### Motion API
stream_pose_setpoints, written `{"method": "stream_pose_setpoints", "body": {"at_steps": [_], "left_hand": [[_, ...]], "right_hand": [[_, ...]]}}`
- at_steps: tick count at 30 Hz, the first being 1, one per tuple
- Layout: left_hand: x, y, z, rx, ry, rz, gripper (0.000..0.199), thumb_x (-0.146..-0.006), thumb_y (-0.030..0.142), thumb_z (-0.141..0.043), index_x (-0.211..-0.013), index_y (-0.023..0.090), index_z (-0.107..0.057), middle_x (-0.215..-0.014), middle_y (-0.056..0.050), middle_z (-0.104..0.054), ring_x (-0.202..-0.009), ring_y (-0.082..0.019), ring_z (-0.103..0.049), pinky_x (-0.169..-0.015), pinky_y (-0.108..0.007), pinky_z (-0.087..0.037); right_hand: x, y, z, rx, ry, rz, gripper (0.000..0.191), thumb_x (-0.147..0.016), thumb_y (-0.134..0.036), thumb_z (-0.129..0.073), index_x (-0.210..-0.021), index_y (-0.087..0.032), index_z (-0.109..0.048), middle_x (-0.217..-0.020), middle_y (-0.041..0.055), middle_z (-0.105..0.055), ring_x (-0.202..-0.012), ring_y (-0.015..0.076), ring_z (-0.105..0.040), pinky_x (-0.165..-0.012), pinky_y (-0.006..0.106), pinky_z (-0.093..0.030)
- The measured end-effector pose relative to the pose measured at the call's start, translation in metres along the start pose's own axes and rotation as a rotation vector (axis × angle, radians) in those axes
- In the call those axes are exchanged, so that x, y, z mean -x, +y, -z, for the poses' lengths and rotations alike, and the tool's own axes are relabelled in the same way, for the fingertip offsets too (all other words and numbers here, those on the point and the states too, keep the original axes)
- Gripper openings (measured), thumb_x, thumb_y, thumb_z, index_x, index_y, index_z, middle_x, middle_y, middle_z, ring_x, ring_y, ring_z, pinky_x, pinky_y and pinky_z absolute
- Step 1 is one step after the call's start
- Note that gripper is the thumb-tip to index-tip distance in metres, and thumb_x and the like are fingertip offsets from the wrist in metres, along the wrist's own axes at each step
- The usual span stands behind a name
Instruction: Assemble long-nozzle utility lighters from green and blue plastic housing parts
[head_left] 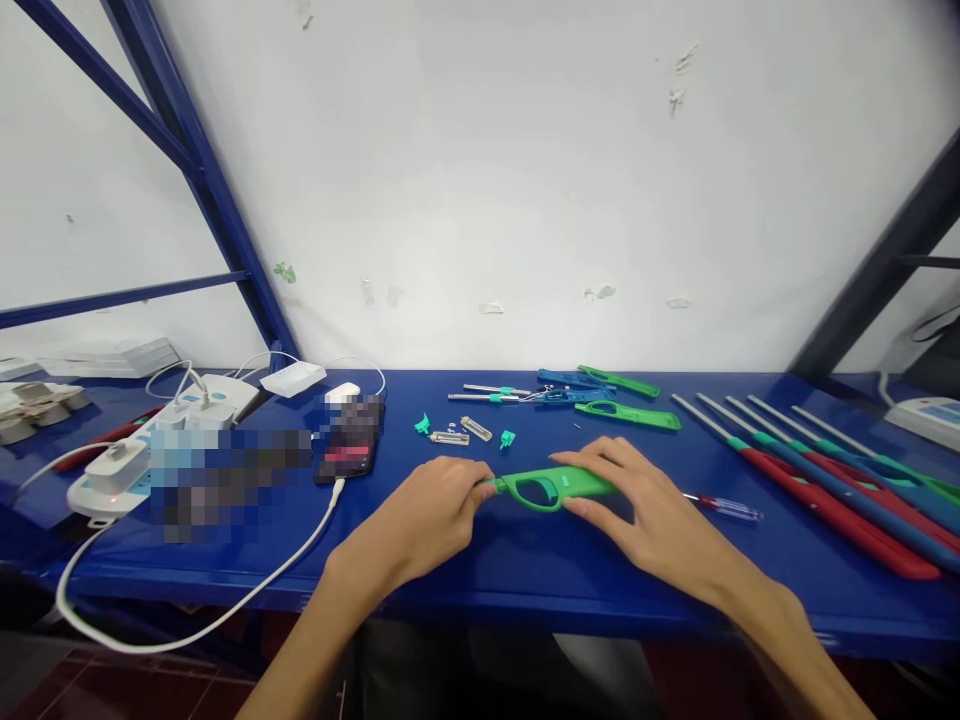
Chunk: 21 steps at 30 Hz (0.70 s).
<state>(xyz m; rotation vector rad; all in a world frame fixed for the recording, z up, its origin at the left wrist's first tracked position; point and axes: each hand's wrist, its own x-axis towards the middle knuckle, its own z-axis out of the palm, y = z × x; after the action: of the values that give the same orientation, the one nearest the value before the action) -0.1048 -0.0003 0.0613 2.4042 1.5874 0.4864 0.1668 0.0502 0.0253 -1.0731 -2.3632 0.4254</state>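
Two hands grip a green lighter [581, 484] above the front middle of a blue surface [517, 575].
The left hand [439, 505] pinches its narrow end, the right hand [645, 505] clasps its handle; a screwdriver [724, 507] lies just beside the right hand, assembled lighters [840, 490] along the right side.

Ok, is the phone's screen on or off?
On: the phone shows a lit red band across its dark screen; the white cable is plugged into its near end.
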Motion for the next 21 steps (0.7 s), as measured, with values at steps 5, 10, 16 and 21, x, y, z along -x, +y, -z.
{"method": "stream_pose_setpoints", "body": {"at_steps": [5, 10, 16, 21], "left_hand": [[0.003, 0.002, 0.005, 0.054, -0.066, 0.001, 0.034, -0.107, 0.023, -0.037, -0.079, 0.021, -0.056, -0.077, -0.001, -0.064, -0.072, -0.018, -0.060, -0.066, -0.029, -0.043], [0.003, 0.000, 0.005, 0.107, -0.105, -0.005, 0.038, -0.109, 0.025, -0.032, -0.079, 0.021, -0.056, -0.076, 0.001, -0.063, -0.073, -0.017, -0.060, -0.067, -0.028, -0.043], [0.001, -0.004, 0.001, 0.109, -0.086, 0.010, 0.035, -0.108, 0.024, -0.035, -0.085, 0.021, -0.060, -0.079, 0.000, -0.066, -0.076, -0.019, -0.063, -0.072, -0.030, -0.046], [0.001, -0.008, -0.006, 0.078, -0.052, 0.047, 0.018, -0.107, 0.029, -0.049, -0.115, 0.026, -0.065, -0.097, -0.002, -0.072, -0.098, -0.025, -0.067, -0.082, -0.034, -0.049]], "right_hand": [[-0.001, -0.003, 0.000, -0.056, 0.015, 0.002, 0.033, -0.102, -0.052, -0.055, -0.130, -0.039, -0.067, -0.121, 0.0042, -0.064, -0.113, 0.0265, -0.062, -0.103, 0.049, -0.049], [-0.001, -0.005, 0.003, -0.141, 0.016, -0.008, 0.025, -0.099, -0.045, -0.062, -0.120, -0.036, -0.071, -0.119, 0.0038, -0.066, -0.105, 0.0248, -0.065, -0.090, 0.040, -0.054], [-0.002, -0.003, 0.002, -0.148, -0.073, -0.041, 0.034, -0.099, -0.056, -0.059, -0.123, -0.035, -0.071, -0.120, 0.0046, -0.070, -0.106, 0.0269, -0.067, -0.093, 0.043, -0.053], [-0.001, 0.003, -0.007, -0.067, -0.093, -0.072, 0.038, -0.097, -0.062, -0.058, -0.123, -0.037, -0.071, -0.123, 0.0044, -0.070, -0.118, 0.0307, -0.064, -0.106, 0.053, -0.048]]}}
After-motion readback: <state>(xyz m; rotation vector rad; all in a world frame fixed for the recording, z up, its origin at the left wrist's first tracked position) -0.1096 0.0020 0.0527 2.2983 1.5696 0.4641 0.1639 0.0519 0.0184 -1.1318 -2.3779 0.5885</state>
